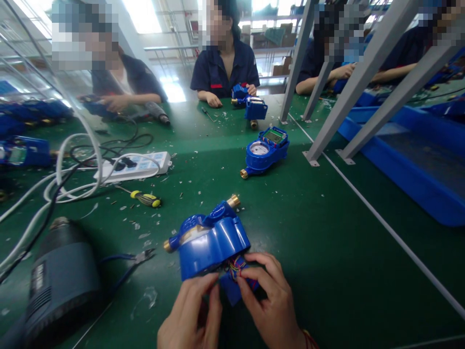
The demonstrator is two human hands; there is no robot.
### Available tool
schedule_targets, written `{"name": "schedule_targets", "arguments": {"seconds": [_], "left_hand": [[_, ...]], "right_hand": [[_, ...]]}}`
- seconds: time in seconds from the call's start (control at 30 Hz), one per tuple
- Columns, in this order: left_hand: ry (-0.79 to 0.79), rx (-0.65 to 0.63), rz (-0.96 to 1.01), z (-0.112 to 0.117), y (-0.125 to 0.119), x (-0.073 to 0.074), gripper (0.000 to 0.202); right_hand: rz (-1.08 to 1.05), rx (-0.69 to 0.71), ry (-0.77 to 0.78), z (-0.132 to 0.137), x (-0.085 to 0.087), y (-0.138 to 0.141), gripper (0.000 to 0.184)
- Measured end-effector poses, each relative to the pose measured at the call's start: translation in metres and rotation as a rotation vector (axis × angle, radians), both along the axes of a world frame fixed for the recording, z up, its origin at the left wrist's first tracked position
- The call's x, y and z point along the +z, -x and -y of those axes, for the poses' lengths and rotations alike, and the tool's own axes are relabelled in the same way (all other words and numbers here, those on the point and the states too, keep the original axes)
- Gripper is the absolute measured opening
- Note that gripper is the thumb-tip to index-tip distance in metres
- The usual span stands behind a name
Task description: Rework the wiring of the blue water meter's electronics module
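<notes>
A blue water meter (214,242) with brass threaded ends lies tilted on the green bench in front of me. Coloured wires (237,265) come out at its near side, beside a small blue part (231,288). My right hand (271,293) has thumb and fingers closed on the wires. Just left of it, my left hand (194,308) is closed in a pinch at the meter's near edge; what its fingertips hold is hidden. Farther off stands another blue water meter (263,151) with a dial and a display.
A heat gun (63,281), cutting pliers (140,257) and a yellow-black screwdriver (146,198) lie left. Beyond them are a power strip (136,166) and tangled cables. Grey posts (348,87) and a blue tray (410,169) stand right. Several people work across the bench; plastic scraps litter it.
</notes>
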State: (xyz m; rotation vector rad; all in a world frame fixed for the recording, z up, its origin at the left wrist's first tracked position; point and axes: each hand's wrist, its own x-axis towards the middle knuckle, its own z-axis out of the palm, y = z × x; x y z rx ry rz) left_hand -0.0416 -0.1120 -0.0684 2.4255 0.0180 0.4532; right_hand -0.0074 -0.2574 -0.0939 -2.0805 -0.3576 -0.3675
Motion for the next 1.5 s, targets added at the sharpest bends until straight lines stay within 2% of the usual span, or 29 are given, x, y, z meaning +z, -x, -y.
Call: {"name": "schedule_targets", "arguments": {"seconds": [0.17,0.27,0.33,0.47,0.6,0.67,0.73,0.9,1.1,1.3,1.4,1.5], "left_hand": [[-0.081,-0.123,0.015,0.004,-0.01,-0.007,0.016],[-0.011,-0.201,-0.057,0.006,-0.015,-0.007,0.016],[0.14,-0.207,-0.198,0.008,-0.017,-0.004,0.019],[0.613,-0.036,-0.56,0.014,-0.02,0.002,0.035],[1.061,0.068,-0.724,0.019,-0.022,-0.002,0.047],[1.182,0.104,-0.748,0.02,-0.023,-0.006,0.049],[1.229,0.119,-0.74,0.022,-0.024,-0.008,0.047],[1.244,0.143,-0.669,0.024,-0.023,-0.006,0.038],[1.118,0.178,-0.611,0.025,-0.019,-0.006,0.04],[1.021,0.245,-0.528,0.029,-0.011,-0.013,0.037],[0.886,0.281,-0.405,0.034,-0.005,-0.02,0.035],[0.621,0.307,-0.293,0.036,0.0,-0.025,0.033]], "right_hand": [[0.081,-0.066,0.078,0.001,-0.002,0.002,0.011],[0.117,-0.055,0.109,0.003,-0.004,0.002,0.015],[0.14,-0.042,0.128,0.004,-0.004,0.002,0.017],[0.122,-0.009,0.145,0.006,-0.005,0.001,0.018],[0.097,0.023,0.136,0.006,-0.004,0.002,0.018],[0.089,0.035,0.131,0.005,-0.004,0.002,0.018],[0.081,0.041,0.118,0.004,-0.004,0.002,0.018],[0.067,0.037,0.094,0.004,-0.005,0.003,0.017],[0.074,0.032,0.106,0.004,-0.005,0.004,0.016],[0.084,0.022,0.117,0.001,-0.004,0.004,0.017],[0.099,0.003,0.092,-0.001,-0.003,0.004,0.016],[0.1,-0.006,0.08,-0.002,-0.003,0.005,0.015]]}}
